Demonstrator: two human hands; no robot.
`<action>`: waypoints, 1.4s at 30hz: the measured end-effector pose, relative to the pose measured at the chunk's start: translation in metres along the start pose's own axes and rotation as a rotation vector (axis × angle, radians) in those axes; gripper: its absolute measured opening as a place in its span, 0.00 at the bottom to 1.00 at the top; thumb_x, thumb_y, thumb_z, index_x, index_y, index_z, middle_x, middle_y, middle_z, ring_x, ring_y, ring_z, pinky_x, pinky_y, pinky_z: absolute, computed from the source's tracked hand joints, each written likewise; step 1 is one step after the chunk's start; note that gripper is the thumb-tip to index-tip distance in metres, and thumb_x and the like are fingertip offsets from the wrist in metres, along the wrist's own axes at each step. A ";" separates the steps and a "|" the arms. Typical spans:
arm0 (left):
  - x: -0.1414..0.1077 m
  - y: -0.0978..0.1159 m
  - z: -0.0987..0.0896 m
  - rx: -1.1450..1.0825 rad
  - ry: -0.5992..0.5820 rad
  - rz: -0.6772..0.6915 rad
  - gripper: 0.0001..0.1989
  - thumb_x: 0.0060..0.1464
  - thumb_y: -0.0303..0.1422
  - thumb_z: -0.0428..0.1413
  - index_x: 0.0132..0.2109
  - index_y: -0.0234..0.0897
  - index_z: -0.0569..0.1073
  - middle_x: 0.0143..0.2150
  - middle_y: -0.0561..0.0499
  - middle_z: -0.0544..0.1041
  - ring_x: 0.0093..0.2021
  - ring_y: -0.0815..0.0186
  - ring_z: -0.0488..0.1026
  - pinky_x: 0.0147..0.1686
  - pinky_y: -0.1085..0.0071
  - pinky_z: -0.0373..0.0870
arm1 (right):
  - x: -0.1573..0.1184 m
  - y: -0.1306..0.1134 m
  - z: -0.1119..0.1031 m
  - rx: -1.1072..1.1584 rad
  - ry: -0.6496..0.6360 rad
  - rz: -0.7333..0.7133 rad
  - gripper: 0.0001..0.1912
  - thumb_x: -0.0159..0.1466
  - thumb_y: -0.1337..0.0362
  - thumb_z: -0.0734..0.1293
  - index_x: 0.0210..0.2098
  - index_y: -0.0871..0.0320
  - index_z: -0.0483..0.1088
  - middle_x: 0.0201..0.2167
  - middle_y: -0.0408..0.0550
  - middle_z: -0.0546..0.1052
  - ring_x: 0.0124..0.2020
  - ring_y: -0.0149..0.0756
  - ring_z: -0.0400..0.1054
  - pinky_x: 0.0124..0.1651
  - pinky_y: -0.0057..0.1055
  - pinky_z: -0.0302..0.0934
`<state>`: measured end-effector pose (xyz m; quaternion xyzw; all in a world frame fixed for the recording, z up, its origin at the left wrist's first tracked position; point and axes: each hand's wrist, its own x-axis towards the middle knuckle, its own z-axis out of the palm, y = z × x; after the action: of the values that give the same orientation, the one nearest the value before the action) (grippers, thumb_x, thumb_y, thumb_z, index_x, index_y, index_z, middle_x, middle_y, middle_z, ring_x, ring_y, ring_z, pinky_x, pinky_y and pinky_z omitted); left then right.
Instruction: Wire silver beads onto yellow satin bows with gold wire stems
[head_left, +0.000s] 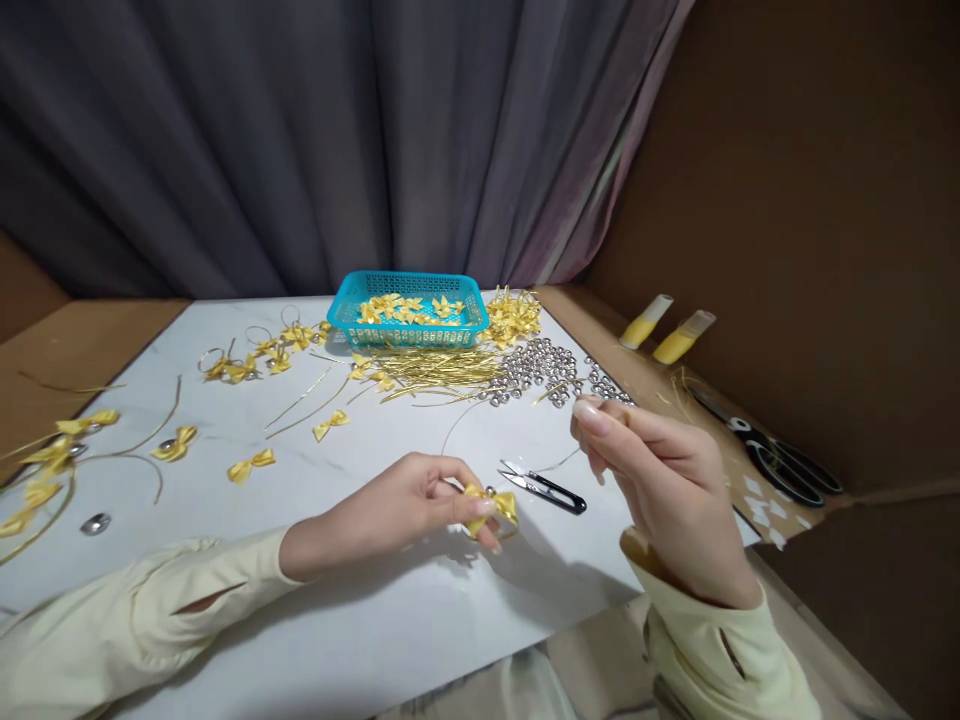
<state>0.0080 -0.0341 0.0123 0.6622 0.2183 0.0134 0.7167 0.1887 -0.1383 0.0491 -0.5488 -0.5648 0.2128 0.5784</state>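
Note:
My left hand (442, 500) pinches a yellow satin bow (504, 508) above the white tabletop. A gold loop and a small silvery piece show at the bow, partly behind my fingers. Raised on the right, my right hand (660, 480) has thumb and fingertips pressed together; what is between them is hidden. A thin strand (559, 463) runs towards its fingers, but I cannot tell whether they hold it. Black-handled thread snips (544, 487) lie between my hands with their blades apart. Two loose yellow bows (251, 465) lie left of my left hand.
A turquoise basket (409, 335) holds yellow bows at the back. Before it lie gold ties (442, 368) and silvery beads (544, 365). Several bows with gold ties (49, 460) lie at left. Large scissors (776, 455) and two yellow-filled tubes (682, 337) are at right.

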 end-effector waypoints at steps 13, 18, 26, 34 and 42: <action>-0.006 0.011 -0.001 0.192 -0.005 0.173 0.10 0.57 0.35 0.54 0.43 0.36 0.74 0.35 0.49 0.81 0.36 0.67 0.75 0.38 0.72 0.67 | 0.045 -0.013 0.016 -0.119 -0.125 0.025 0.22 0.64 0.57 0.63 0.16 0.58 0.61 0.16 0.38 0.55 0.20 0.27 0.50 0.25 0.28 0.47; -0.005 0.014 -0.001 0.230 0.068 0.190 0.12 0.58 0.37 0.53 0.35 0.37 0.79 0.36 0.50 0.80 0.38 0.66 0.74 0.41 0.72 0.67 | 0.049 -0.006 0.018 -0.093 -0.145 0.072 0.23 0.63 0.56 0.64 0.16 0.59 0.61 0.15 0.37 0.55 0.19 0.26 0.49 0.24 0.27 0.45; -0.001 0.010 -0.006 0.311 0.163 0.283 0.11 0.56 0.37 0.56 0.32 0.39 0.80 0.47 0.49 0.73 0.50 0.62 0.68 0.52 0.67 0.62 | 0.050 0.009 0.009 -0.163 -0.222 0.176 0.25 0.65 0.50 0.59 0.17 0.58 0.59 0.14 0.36 0.54 0.17 0.25 0.48 0.22 0.27 0.44; 0.000 0.006 -0.003 0.069 0.151 0.209 0.12 0.58 0.37 0.54 0.38 0.35 0.79 0.40 0.48 0.81 0.42 0.64 0.76 0.44 0.72 0.69 | -0.001 0.062 -0.019 -0.802 -0.455 0.116 0.15 0.62 0.52 0.64 0.28 0.58 0.68 0.27 0.49 0.72 0.29 0.37 0.65 0.30 0.31 0.57; -0.002 0.008 -0.001 0.030 0.212 0.203 0.11 0.57 0.37 0.55 0.38 0.35 0.79 0.39 0.50 0.81 0.41 0.65 0.77 0.42 0.75 0.71 | -0.047 0.087 -0.008 -1.041 -0.355 -0.060 0.09 0.61 0.74 0.59 0.36 0.61 0.69 0.36 0.54 0.74 0.34 0.42 0.69 0.34 0.36 0.66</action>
<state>0.0081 -0.0332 0.0202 0.6862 0.2249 0.1522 0.6748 0.2156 -0.1551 -0.0447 -0.7015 -0.7000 -0.0218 0.1322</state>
